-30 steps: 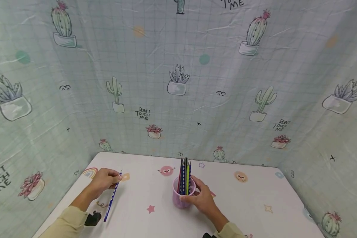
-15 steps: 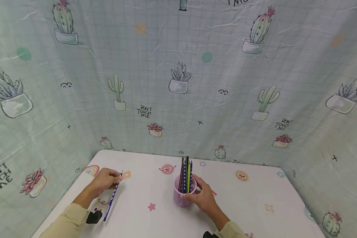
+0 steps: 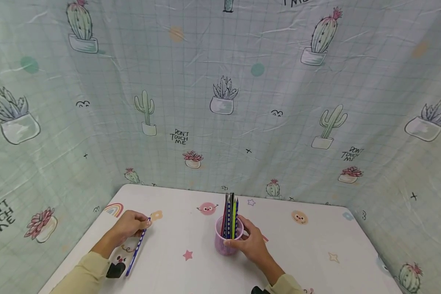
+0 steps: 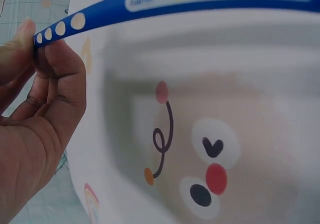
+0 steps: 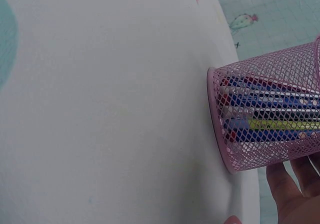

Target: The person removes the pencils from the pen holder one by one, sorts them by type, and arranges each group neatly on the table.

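From the head view, my right hand [image 3: 252, 241] grips a pink mesh cup [image 3: 224, 247] around the middle of the table [image 3: 297, 261], thumb across the near side just below the rim and fingers round its right side. The cup is upright and holds a bunch of pencils [image 3: 229, 218], packed together and rising well above the rim: dark blue ones with white dots, a yellow-green one, a reddish one and some black, with sharpened points upward on several. I can't count them all. Off to the left, well apart from the cup, my left hand [image 3: 129, 224] pinches a single blue dotted pencil [image 3: 135, 255] near its far end; its other end slants back towards me.

From the left wrist, I have that pencil between thumb and forefinger, its shaft crossing the top above the table. White dots run along it, then a panel reading "name"; the lettering beyond is blurred. Below is a printed winking face [image 4: 216, 178] on the tabletop.

From the right wrist, the cup lies sideways across the view, and through its mesh I see the lower ends of blue, black and yellow-green pencils reaching nearly to the base. My fingers [image 5: 284, 184] are against its side.
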The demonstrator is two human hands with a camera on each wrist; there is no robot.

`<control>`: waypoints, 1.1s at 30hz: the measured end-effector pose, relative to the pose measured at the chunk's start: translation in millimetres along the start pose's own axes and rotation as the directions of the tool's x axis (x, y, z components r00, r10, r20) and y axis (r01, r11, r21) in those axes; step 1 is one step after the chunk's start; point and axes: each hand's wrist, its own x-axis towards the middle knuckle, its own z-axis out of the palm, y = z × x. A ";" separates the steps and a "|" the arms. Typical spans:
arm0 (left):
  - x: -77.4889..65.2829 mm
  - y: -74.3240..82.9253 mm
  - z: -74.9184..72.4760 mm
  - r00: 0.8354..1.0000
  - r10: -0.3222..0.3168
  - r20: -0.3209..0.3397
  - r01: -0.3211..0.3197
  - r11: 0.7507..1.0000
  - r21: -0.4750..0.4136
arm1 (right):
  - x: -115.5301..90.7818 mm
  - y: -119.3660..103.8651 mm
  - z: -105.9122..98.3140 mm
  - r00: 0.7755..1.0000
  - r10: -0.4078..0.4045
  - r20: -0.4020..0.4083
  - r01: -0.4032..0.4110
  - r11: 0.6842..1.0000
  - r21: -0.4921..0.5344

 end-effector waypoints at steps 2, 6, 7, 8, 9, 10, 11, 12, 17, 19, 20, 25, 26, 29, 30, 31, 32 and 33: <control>0.0 -2.0 0.2 1.000 0.003 0.004 -0.003 1.000 0.004 | -0.3 0.0 0.2 1.000 0.001 0.000 -0.001 1.000 0.005; -0.3 -5.1 -0.6 1.000 -0.004 -0.005 0.004 1.000 0.013 | -0.3 -0.1 1.4 1.000 0.003 0.003 -0.003 1.000 0.013; -0.6 -5.6 -0.9 1.000 -0.009 -0.008 0.009 1.000 0.015 | -0.1 -0.1 1.8 1.000 0.006 0.004 -0.006 1.000 0.016; -0.8 -6.2 -1.2 1.000 -0.013 -0.011 0.013 1.000 0.018 | -0.1 -0.1 2.2 1.000 0.008 0.006 -0.008 1.000 0.018; -0.9 -6.9 -1.5 1.000 -0.017 -0.014 0.017 1.000 0.020 | 0.0 -0.2 2.4 1.000 0.007 0.007 -0.007 1.000 0.016; -1.1 -7.4 -1.6 1.000 -0.024 -0.019 0.024 0.999 0.021 | 0.1 -0.1 2.7 1.000 0.008 0.008 -0.008 1.000 0.018; -1.1 -7.9 -1.6 0.999 -0.029 -0.022 0.029 0.999 0.022 | 0.2 -0.1 2.9 1.000 0.009 0.007 -0.009 1.000 0.020; -1.0 -8.4 -1.6 0.999 -0.032 -0.024 0.033 0.999 0.023 | 0.3 0.1 3.0 1.000 0.009 0.005 -0.009 1.000 0.023; 1.1 -10.6 -0.6 0.998 -0.044 -0.033 0.045 0.999 0.017 | 0.6 0.5 2.8 1.000 0.011 -0.015 -0.011 1.000 0.021; 1.6 -11.0 -0.3 0.998 -0.055 -0.039 0.055 0.998 0.011 | 0.7 0.3 2.7 1.000 0.013 -0.018 -0.013 1.000 0.014; 1.9 -11.1 -0.2 0.997 -0.061 -0.043 0.061 0.998 0.009 | 0.8 0.2 2.6 1.000 0.015 -0.017 -0.015 1.000 0.015; 1.2 -10.0 0.2 0.995 -0.078 -0.056 0.079 0.997 0.004 | 0.4 -0.4 2.6 1.000 0.019 -0.015 -0.018 1.000 0.018; 1.1 -9.8 0.3 0.995 -0.078 -0.058 0.079 0.997 0.002 | 0.2 -0.7 2.7 1.000 0.018 -0.017 -0.017 1.000 0.018; 0.3 -9.4 0.9 0.995 -0.080 -0.063 0.080 0.997 0.001 | -0.3 -1.4 2.8 1.000 0.016 -0.020 -0.016 1.000 0.018; 0.2 -9.6 1.0 0.994 -0.083 -0.064 0.083 0.997 0.002 | -0.2 -1.5 2.9 1.000 0.017 -0.021 -0.017 1.000 0.019; -0.1 -9.6 1.2 0.994 -0.085 -0.065 0.086 0.996 0.002 | -0.3 -1.6 3.0 1.000 0.019 -0.022 -0.018 1.000 0.018; -0.2 -9.9 1.3 0.994 -0.088 -0.066 0.089 0.996 0.003 | -0.3 -1.6 3.1 1.000 0.020 -0.022 -0.020 1.000 0.015; -0.3 -10.2 1.4 0.994 -0.092 -0.067 0.092 0.996 0.005 | -0.2 -1.5 3.2 1.000 0.022 -0.021 -0.022 1.000 0.014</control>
